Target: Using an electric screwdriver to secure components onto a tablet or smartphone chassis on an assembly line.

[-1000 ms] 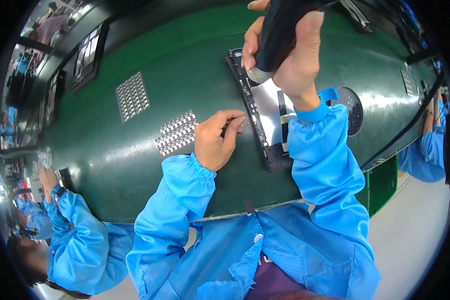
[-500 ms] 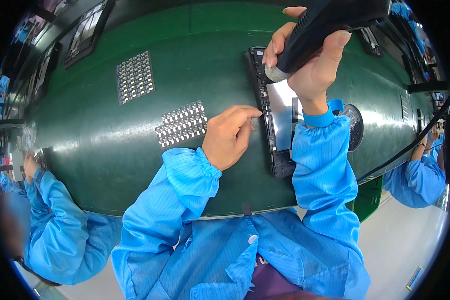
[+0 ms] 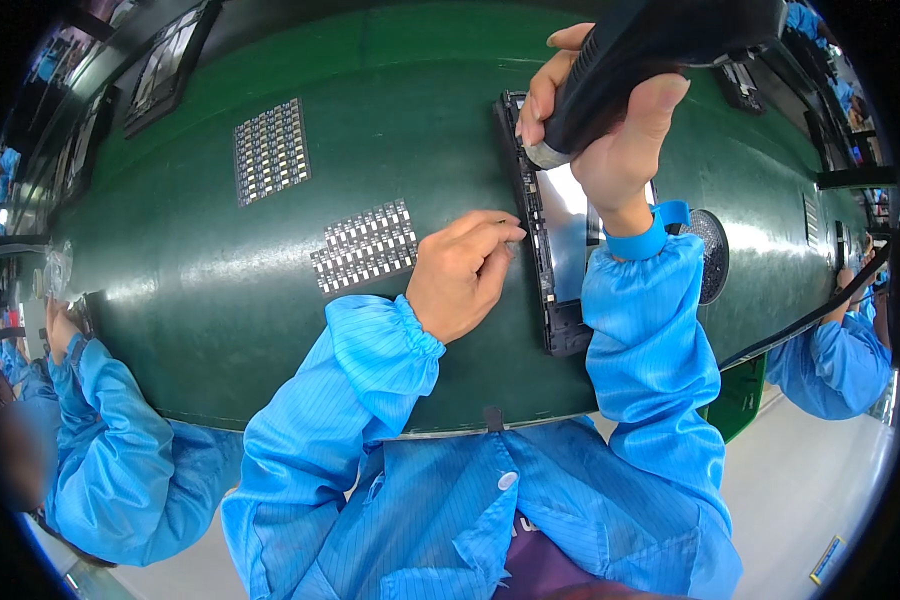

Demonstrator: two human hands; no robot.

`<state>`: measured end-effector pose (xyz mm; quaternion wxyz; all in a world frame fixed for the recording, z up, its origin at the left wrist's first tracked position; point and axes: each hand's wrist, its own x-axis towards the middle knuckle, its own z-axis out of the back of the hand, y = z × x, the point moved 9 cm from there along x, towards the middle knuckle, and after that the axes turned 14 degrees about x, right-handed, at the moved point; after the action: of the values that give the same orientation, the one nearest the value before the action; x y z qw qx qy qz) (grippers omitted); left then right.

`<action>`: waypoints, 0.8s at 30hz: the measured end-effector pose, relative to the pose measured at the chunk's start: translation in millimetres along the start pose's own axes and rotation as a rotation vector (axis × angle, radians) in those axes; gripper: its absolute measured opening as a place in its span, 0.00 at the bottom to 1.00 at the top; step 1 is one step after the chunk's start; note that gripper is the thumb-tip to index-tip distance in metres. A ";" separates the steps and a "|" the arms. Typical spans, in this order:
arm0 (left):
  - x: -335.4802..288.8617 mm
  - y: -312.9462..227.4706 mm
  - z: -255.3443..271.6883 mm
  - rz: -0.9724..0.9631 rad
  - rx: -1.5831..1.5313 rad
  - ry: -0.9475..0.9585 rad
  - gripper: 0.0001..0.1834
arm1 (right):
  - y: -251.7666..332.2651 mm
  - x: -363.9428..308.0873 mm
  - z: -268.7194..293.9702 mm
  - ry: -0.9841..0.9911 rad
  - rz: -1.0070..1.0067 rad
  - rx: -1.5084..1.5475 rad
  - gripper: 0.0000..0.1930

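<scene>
My right hand (image 3: 618, 165), a blue band round its wrist, grips a thick black electric screwdriver (image 3: 630, 70) with a grey nose. That nose is over the left side of a long black frame (image 3: 562, 335) holding a shiny panel; its very tip cannot be made out. Beside the frame's left edge is my left hand (image 3: 460, 275), thumb and fingers drawn together. Whatever lies between those fingertips is too small to name. My right hand and forearm cover part of the frame and panel.
Two sheets of small dark boards with white parts, one farther (image 3: 272, 152) and one nearer (image 3: 365, 248), lie on the green table (image 3: 200, 330). A round black textured dish (image 3: 710, 255) is right of my wrist. A black cable (image 3: 800, 330) runs along the right. Co-workers sit at both sides.
My right hand and the screwdriver have shifted slightly left and toward me along the frame. My left fingers have drawn closer together by the frame's edge.
</scene>
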<state>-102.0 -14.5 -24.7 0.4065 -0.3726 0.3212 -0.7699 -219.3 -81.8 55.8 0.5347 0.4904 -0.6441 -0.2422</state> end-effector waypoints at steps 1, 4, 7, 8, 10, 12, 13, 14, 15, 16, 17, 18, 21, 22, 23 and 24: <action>-0.6 0.7 0.5 0.001 0.003 -0.001 0.09 | -1.8 -1.0 0.0 -0.003 0.003 -0.005 0.48; -0.9 -1.3 1.7 -0.016 0.014 -0.008 0.09 | 1.3 -3.5 -3.5 -0.037 0.033 -0.049 0.48; 1.1 -10.2 0.5 -0.086 0.072 -0.006 0.09 | 8.6 -4.1 -3.6 -0.087 0.120 0.004 0.40; 0.6 -9.0 -0.3 -0.075 0.072 -0.011 0.09 | 13.9 -5.5 -0.8 -0.096 0.173 0.100 0.32; -0.6 -9.6 -2.6 -0.083 0.078 -0.003 0.09 | 23.6 -7.2 1.4 -0.111 0.160 -0.011 0.38; -1.9 -6.8 0.1 -0.040 0.052 -0.039 0.10 | 41.5 -9.1 6.6 -0.144 0.165 -0.114 0.44; -4.5 -7.2 1.7 -0.047 0.057 -0.028 0.10 | 53.0 -10.4 11.3 -0.095 0.227 -0.091 0.42; -3.5 -14.5 5.7 -0.088 0.148 -0.073 0.11 | 74.1 -14.6 22.2 -0.162 0.257 -0.136 0.41; -4.4 -21.9 9.4 -0.131 0.235 -0.119 0.12 | 93.7 -20.0 32.4 -0.230 0.285 -0.184 0.40; -7.9 -24.5 3.1 -0.120 0.200 -0.059 0.14 | 109.4 -28.9 51.1 -0.313 0.325 -0.201 0.40; -12.2 -34.3 0.1 -0.149 0.184 -0.027 0.14 | 126.5 -39.3 69.5 -0.400 0.368 -0.214 0.39; -18.9 -53.8 -8.7 -0.301 0.285 0.040 0.17 | 142.8 -51.4 86.8 -0.503 0.415 -0.212 0.38; -47.5 -88.4 -35.2 -0.549 0.412 0.195 0.24 | 164.9 -81.3 150.8 -0.592 0.509 -0.114 0.34; -52.1 -96.5 -47.3 -0.626 0.460 0.260 0.27 | 174.8 -97.4 177.2 -0.619 0.530 -0.133 0.34; -49.8 -96.6 -52.9 -0.652 0.455 0.277 0.27 | 182.0 -111.7 198.8 -0.601 0.505 -0.330 0.35; -44.6 -91.4 -57.2 -0.638 0.524 0.271 0.27 | 185.2 -122.5 213.0 -0.583 0.475 -0.522 0.36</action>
<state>-167.6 77.4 4.8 0.1831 -0.2333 0.0342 -0.9544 -492.1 56.5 89.3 0.4775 0.0893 -0.7798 -0.3949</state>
